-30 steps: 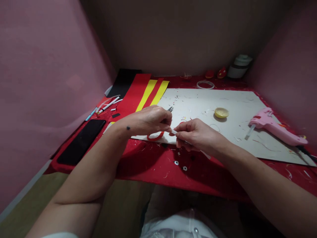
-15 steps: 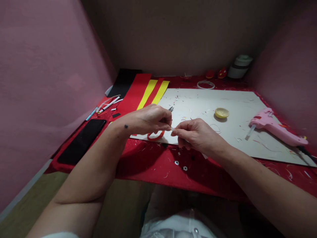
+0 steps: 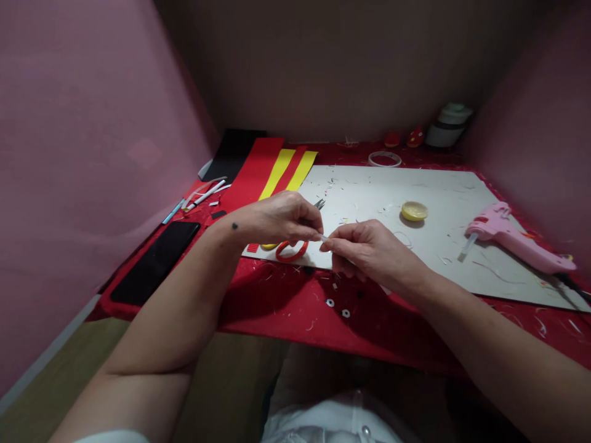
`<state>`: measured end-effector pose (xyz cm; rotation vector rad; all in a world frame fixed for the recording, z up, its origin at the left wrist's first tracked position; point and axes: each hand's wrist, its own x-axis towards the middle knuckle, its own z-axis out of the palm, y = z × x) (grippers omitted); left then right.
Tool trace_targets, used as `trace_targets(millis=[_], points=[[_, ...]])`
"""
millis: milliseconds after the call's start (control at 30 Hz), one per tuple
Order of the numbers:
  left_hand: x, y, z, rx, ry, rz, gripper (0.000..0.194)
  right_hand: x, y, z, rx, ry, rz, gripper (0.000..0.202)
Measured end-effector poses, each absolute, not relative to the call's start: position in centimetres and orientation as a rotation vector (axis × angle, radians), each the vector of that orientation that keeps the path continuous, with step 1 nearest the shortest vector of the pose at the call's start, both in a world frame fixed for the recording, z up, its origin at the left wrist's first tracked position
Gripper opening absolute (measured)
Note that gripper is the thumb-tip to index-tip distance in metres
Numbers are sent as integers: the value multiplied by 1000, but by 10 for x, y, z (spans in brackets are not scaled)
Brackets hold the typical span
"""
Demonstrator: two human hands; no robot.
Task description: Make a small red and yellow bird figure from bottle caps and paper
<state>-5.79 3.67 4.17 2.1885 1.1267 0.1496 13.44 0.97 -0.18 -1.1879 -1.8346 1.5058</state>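
Between my fingertips is a small whitish piece (image 3: 325, 239), too small to name surely. My left hand (image 3: 295, 218) pinches its left end, and my right hand (image 3: 357, 246) pinches it from the right. Both hands are above the front edge of a white board (image 3: 355, 184). Beneath my left hand lie scissors with red handles (image 3: 292, 257), their metal tips showing beyond the knuckles. Two small white rings with dark centres, one of them here (image 3: 346, 314), rest on the red cloth (image 3: 286, 307) below my right hand.
Red, yellow and black sheets (image 3: 252, 169) lie at the back left, a black phone (image 3: 156, 263) nearer. On the board are a small yellow cup (image 3: 414, 211) and a pink glue gun (image 3: 517, 237). Behind stand a tape ring (image 3: 385, 159), small red figures (image 3: 415, 136) and a jar (image 3: 447, 126).
The view has shifted slightly. Both hands keep nearly the same pose, and a bit more of the whitish piece shows between the fingertips.
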Motion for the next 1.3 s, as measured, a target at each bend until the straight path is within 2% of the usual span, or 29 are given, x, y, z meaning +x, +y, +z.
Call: trace_targets(millis=[233,500,700,933,1067,1233,1300], points=[[-51,30,45,2316,1160,48,16,132,8,-1,-1214,-1911,1429,26],[-61,35,53,2271,1062,97,18,131,6,3,-1213,-1685,1685,21],[-59,37,47,2291,1060,159,15,130,4,3,-1223,-1613,1751,22],[-61,38,43,2331,1006,80,19,126,3,-2,-1253,-1634,1670,23],[-62,39,48,2296,1109,97,23,124,2,0,-1239,-1567,1652,20],[-78,29,57,2265,1528,404,24,125,3,0,-1195,-1518,1733,15],[-88,18,54,2307,1606,263,21,125,5,1,-1187,-1482,1760,14]])
